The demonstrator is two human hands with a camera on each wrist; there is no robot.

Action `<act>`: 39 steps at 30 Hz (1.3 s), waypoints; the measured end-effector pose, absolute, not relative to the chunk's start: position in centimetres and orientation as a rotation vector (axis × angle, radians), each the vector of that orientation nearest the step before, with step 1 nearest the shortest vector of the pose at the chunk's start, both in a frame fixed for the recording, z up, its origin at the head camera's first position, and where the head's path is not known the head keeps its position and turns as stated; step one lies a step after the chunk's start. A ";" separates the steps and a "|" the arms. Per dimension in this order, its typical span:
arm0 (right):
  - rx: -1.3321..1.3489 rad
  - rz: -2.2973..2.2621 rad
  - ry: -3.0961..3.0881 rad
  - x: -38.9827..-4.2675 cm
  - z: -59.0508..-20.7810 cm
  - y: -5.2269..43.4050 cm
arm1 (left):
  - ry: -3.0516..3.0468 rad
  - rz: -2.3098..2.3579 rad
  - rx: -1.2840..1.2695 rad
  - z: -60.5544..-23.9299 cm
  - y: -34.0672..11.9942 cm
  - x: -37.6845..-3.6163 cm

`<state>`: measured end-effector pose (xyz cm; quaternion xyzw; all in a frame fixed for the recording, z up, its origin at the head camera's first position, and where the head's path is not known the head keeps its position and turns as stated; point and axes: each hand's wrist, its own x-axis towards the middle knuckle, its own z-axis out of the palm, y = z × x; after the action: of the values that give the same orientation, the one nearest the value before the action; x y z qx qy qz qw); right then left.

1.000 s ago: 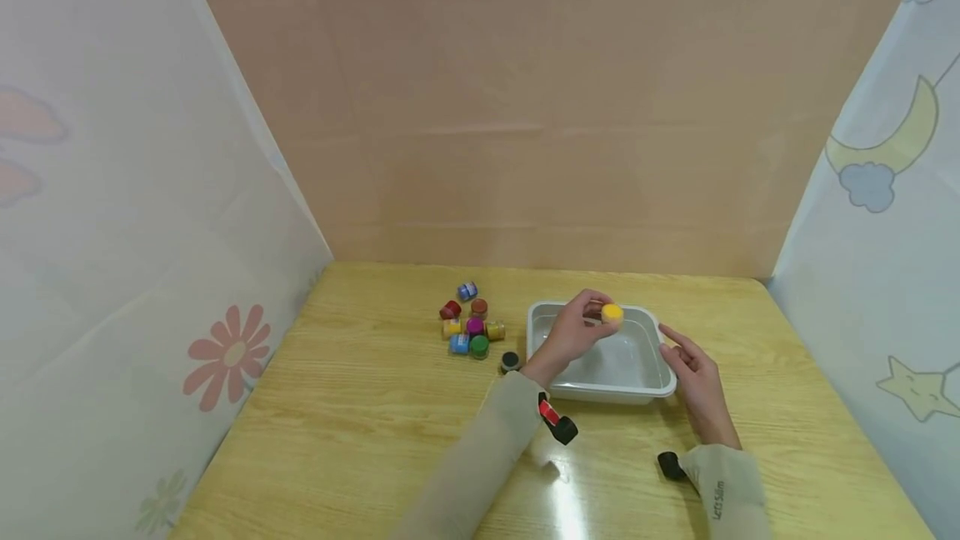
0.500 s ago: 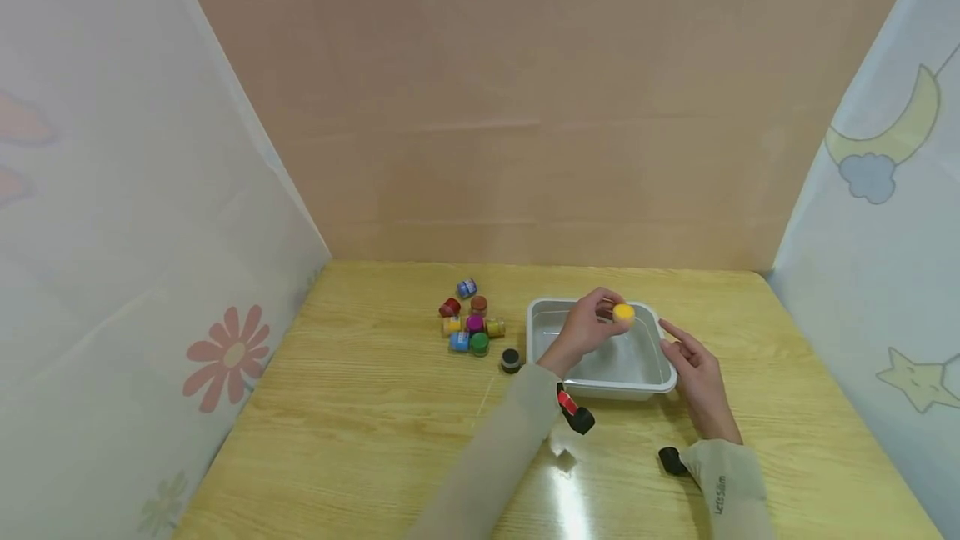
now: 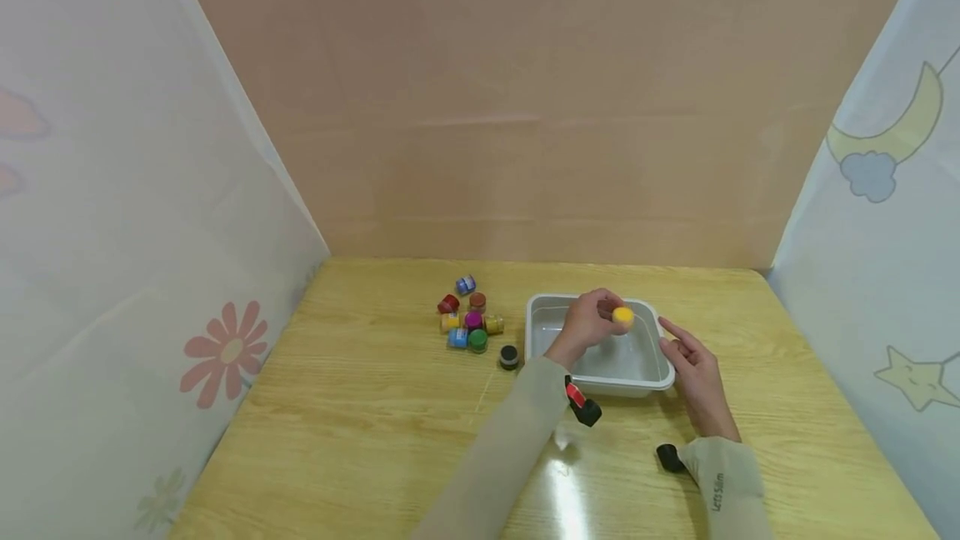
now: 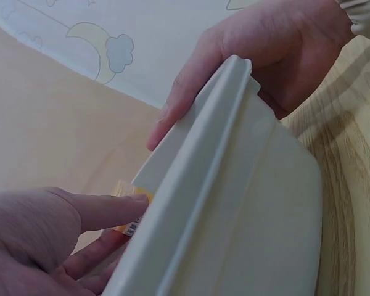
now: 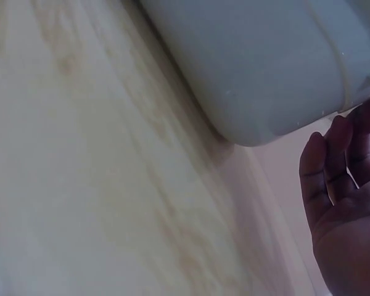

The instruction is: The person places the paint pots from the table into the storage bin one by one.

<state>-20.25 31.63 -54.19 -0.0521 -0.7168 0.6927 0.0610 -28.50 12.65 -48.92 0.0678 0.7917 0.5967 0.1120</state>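
Note:
My left hand (image 3: 587, 325) pinches a small paint jar with a yellow top (image 3: 622, 317) over the grey-white plastic basin (image 3: 600, 383). In the left wrist view, part of the jar (image 4: 131, 227) shows between thumb and fingers, with a printed barcode label; the basin wall hides the rest. Against the basin's right side rests my right hand (image 3: 697, 377), its fingers fairly straight along the outer edge. The right wrist view has the right fingertips (image 5: 317, 151) by the basin's outer wall, under the rim, with the thumb out of sight.
Left of the basin, several small paint jars lie bunched together, among them a green one (image 3: 477, 341), a purple one (image 3: 473, 320) and a blue one (image 3: 466, 284). A black-topped jar (image 3: 508, 357) stands close to the basin. A papered wall (image 3: 465, 148) rises behind the wooden table (image 3: 360, 407).
My left hand has carried the yellow-topped jar a little to the right over the basin, then slowed. The right hand stays at the basin's right side.

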 end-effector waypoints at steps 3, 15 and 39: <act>-0.153 2.118 -2.172 -20.3 -54.2 31.6 | 2.345 1.701 0.162 -48.8 12.4 -28.2; -0.184 2.103 -2.174 -20.1 -54.0 31.7 | 2.481 1.488 0.249 -47.3 11.7 -28.5; -0.122 2.210 -2.032 -20.0 -54.2 31.6 | 2.643 1.082 0.497 -49.0 12.7 -28.3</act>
<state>-19.96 31.64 -54.17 -0.0406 -0.6746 0.7339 0.0685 -28.26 12.71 -49.01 0.1701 0.9050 0.3706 0.1212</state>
